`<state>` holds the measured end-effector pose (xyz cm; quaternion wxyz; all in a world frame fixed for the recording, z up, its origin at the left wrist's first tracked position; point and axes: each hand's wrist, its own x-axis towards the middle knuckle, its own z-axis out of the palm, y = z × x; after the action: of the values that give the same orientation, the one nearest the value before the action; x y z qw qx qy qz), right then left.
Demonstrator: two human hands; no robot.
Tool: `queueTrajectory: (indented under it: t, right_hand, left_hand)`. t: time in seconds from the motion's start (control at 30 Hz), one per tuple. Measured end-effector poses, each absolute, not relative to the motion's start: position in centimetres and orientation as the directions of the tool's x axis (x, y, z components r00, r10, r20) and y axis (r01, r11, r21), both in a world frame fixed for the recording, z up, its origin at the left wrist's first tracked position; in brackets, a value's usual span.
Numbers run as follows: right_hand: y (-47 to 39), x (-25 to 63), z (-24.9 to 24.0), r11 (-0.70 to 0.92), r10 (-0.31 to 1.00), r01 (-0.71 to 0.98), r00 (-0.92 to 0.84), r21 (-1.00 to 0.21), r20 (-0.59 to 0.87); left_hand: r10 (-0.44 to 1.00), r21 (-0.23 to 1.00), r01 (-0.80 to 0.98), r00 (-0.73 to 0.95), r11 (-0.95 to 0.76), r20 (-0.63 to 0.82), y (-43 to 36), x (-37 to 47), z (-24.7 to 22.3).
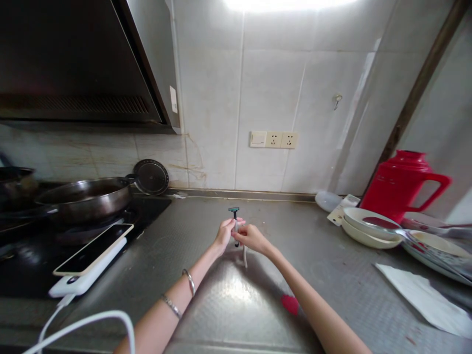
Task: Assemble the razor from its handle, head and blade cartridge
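Note:
Near the middle of the steel counter, my left hand holds a razor upright, with its green-edged head on top. My right hand is closed in a pinch at the razor's handle, touching it from the right. A thin pale strip hangs down below my right fingers; what it is attached to is hidden. Partly behind my right forearm lies a red or pink object on the counter.
On the left are a pan on the black stove and a phone on a white power bank with a cable. A red thermos, stacked bowls and a white paper stand or lie at the right.

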<state>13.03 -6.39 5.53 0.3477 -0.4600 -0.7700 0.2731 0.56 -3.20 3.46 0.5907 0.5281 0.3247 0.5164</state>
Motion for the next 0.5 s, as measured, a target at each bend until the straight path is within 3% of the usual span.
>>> queueTrajectory:
  t: [0.1,0.27,0.37,0.5]
  right_hand:
    - [-6.4,12.7,5.6,0.395,0.918,0.565,-0.254,-0.724,0.303]
    - [-6.1,12.5,5.0,0.258,0.952,0.697,-0.068,-0.669,0.297]
    - [-5.9,12.6,4.5,0.183,0.973,0.730,-0.036,-0.659,0.230]
    - [-5.7,12.5,4.0,0.148,0.983,0.768,-0.043,-0.623,0.181]
  left_hand:
    - [0.964,0.971,-0.217,0.219,-0.102,0.151,-2.8,0.4,3.4]
    - [0.994,0.994,-0.028,-0.004,-0.107,0.107,-1.7,-0.6,3.1]
    - [0.988,0.992,0.045,-0.096,-0.121,0.125,-1.2,-1.3,2.9]
    - [0.985,0.987,0.092,-0.096,-0.132,0.141,-1.0,-1.5,2.9]
